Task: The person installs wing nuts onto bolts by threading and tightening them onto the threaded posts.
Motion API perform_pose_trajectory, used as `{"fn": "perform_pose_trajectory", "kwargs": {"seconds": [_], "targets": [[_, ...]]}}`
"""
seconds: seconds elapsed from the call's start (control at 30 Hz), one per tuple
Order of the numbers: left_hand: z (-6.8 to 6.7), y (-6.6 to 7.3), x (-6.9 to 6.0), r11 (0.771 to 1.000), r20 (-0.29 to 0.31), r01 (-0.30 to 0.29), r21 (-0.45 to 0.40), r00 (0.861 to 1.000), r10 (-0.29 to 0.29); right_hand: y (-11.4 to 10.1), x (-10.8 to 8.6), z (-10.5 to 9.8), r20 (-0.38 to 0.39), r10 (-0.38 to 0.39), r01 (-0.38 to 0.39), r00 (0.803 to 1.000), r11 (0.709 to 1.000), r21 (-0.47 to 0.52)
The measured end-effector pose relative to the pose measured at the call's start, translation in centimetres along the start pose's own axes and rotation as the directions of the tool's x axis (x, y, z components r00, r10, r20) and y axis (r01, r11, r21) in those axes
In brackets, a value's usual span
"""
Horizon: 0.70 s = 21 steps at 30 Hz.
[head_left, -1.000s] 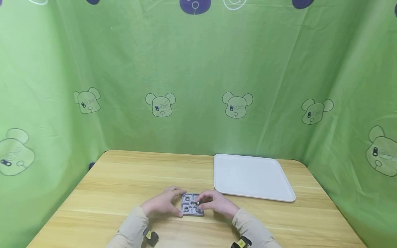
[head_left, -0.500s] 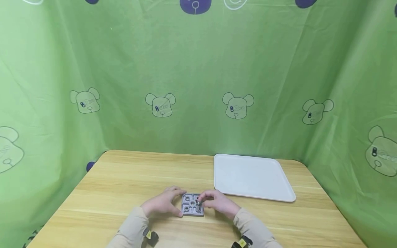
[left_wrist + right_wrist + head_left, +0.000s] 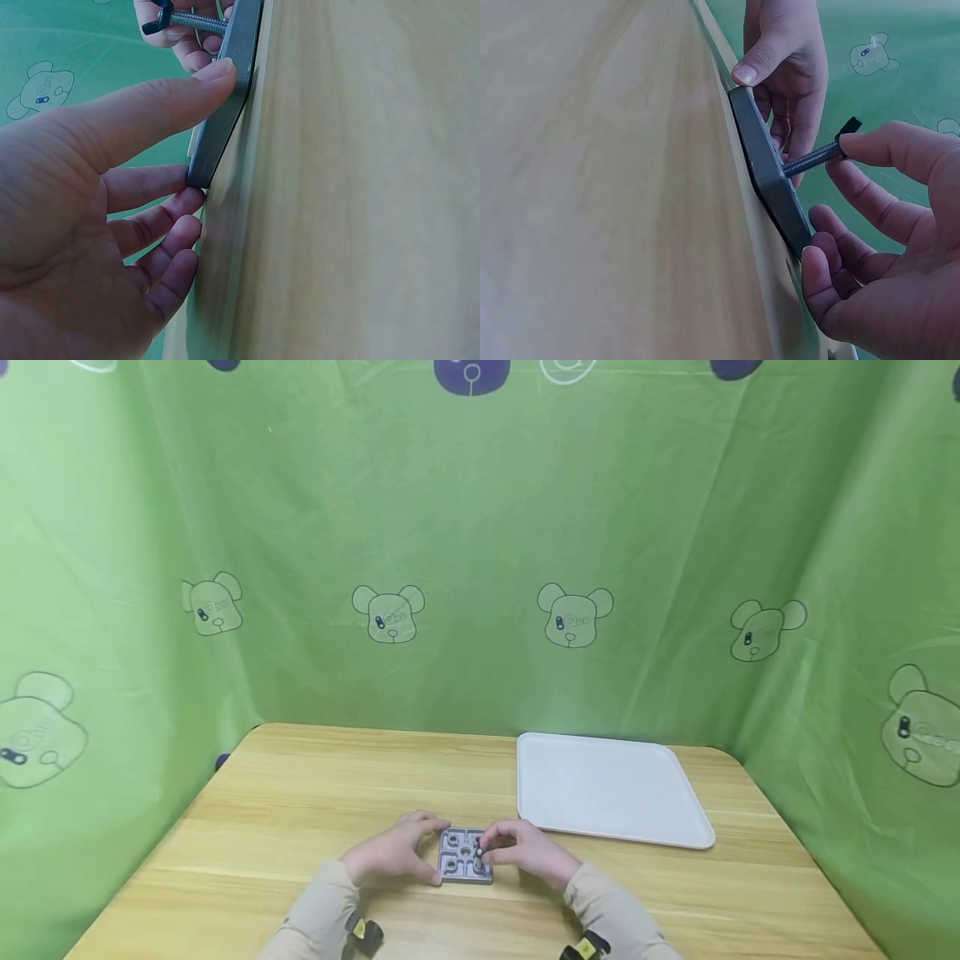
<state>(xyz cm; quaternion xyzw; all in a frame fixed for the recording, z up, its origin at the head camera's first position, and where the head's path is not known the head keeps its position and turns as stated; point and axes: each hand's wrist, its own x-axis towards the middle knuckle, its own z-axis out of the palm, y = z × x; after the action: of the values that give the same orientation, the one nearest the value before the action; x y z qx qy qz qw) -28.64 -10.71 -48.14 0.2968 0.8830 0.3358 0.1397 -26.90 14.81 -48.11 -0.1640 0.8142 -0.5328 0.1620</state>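
Observation:
A square grey metal plate [image 3: 453, 873] with recessed channels and several round holes lies on the table. My left hand [image 3: 401, 849] grips its left side, the thumb at the near corner and the index finger at the far corner. A black-headed wing bolt [image 3: 814, 160] with a threaded shank stands in the right part of the plate, much of its thread showing above the surface. My right hand [image 3: 527, 850] pinches the head between thumb and index finger. Its other fingers are loosely curled near the plate's edge in the right wrist view.
A white rectangular tray [image 3: 611, 789] lies at the back right of the wooden table [image 3: 360, 768]. Green curtains [image 3: 480, 527] printed with bear heads hang behind and on both sides. Black straps with yellow labels circle both sleeves.
The wing bolt's head has turned between my right fingers, which shifted slightly. My left hand and the plate have stayed in place.

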Motion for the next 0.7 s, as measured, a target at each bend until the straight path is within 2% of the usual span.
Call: {"fn": "perform_pose_trajectory", "kwargs": {"seconds": [0.7], "targets": [[-0.02,0.04,0.02,1.000,0.001,-0.003,0.018,1.000,0.003,0.13,0.01,0.47,-0.036,-0.001,0.001,0.999,1.000,-0.006]]}}
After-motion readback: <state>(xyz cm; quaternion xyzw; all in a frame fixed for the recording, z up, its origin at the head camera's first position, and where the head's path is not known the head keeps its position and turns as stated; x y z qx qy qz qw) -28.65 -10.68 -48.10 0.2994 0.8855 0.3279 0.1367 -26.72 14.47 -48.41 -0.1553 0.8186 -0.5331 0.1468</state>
